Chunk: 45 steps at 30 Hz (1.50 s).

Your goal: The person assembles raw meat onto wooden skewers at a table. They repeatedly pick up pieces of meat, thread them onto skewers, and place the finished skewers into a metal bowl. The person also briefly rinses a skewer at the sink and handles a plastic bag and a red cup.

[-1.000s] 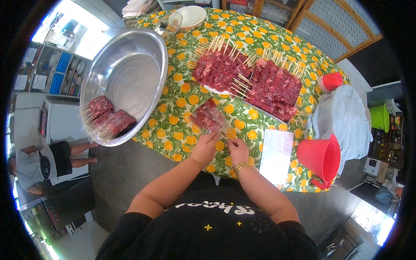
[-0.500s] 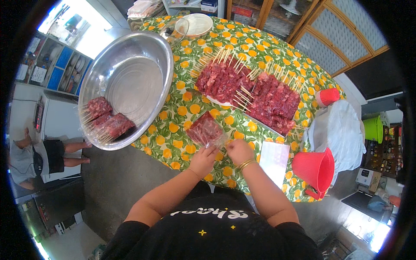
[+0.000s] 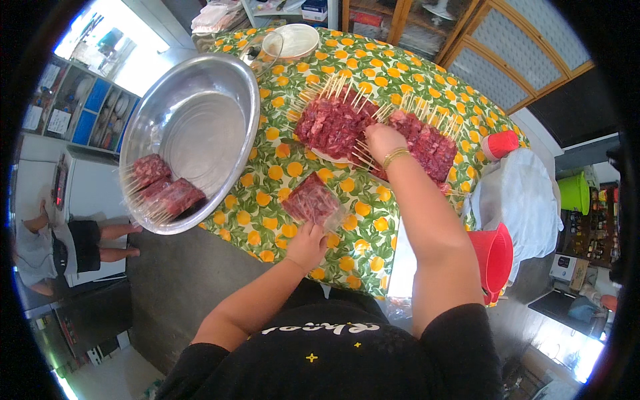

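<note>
Yellow-flowered tablecloth (image 3: 280, 173) covers the table. Steel bowl (image 3: 200, 127) at left contains meat skewers (image 3: 157, 190). Right hand (image 3: 383, 140) rests on the skewer pile (image 3: 347, 123); its fingers are hidden, grip unclear. Left hand (image 3: 307, 243) pinches the bagged meat (image 3: 310, 200) near the table edge.

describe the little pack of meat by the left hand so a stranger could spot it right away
Start at the table with the orange-patterned cloth and find its near edge, right of the big metal bowl. There the left hand touches a flat bundle of raw red meat in clear plastic. Unlike the skewered heaps beyond, it lies alone and wrapped.
</note>
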Motion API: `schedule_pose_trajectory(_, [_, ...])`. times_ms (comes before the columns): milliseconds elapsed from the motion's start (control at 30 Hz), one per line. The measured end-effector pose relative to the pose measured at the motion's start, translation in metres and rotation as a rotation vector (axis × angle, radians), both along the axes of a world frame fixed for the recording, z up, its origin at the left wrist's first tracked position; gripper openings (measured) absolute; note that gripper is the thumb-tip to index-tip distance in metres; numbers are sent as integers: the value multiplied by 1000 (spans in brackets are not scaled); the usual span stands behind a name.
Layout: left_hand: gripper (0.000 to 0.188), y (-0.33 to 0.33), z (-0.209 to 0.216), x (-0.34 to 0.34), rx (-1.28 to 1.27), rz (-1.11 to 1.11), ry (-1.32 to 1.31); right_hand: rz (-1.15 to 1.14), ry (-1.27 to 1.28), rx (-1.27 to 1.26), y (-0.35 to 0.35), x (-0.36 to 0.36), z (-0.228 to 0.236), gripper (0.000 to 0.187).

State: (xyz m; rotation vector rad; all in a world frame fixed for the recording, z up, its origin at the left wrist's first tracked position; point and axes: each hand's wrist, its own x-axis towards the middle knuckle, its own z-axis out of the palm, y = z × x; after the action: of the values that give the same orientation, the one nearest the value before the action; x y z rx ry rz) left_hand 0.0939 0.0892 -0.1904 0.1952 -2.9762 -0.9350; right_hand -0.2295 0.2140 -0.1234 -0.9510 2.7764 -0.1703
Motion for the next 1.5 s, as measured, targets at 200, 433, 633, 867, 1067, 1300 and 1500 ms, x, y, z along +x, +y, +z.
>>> schedule_pose_trajectory(200, [23, 1, 7, -7, -6, 55, -65, -204, 163, -379, 103, 21, 43, 20])
schedule_pose_trajectory(433, [17, 0, 15, -12, -18, 49, -135, -930, -571, -1668, 186, 130, 34, 5])
schedule_pose_trajectory(633, [14, -2, 15, -14, -69, 40, -114, -994, -952, -1898, 205, 195, -8, 3])
schedule_pose_trajectory(867, [14, -1, 13, -11, -32, 90, -99, -1192, -1184, -1809, 188, 272, -54, 7])
schedule_pose_trajectory(1067, [16, 0, 15, -15, -32, 102, -81, -1277, -1294, -1763, 160, 286, -83, 8])
schedule_pose_trajectory(1300, [13, 1, 16, -15, -58, 35, -91, -1140, -1282, -1487, 84, 277, -108, 10])
schedule_pose_trajectory(1500, [12, -1, 7, -10, -87, -26, -89, -309, -325, -548, 62, 259, -98, 8])
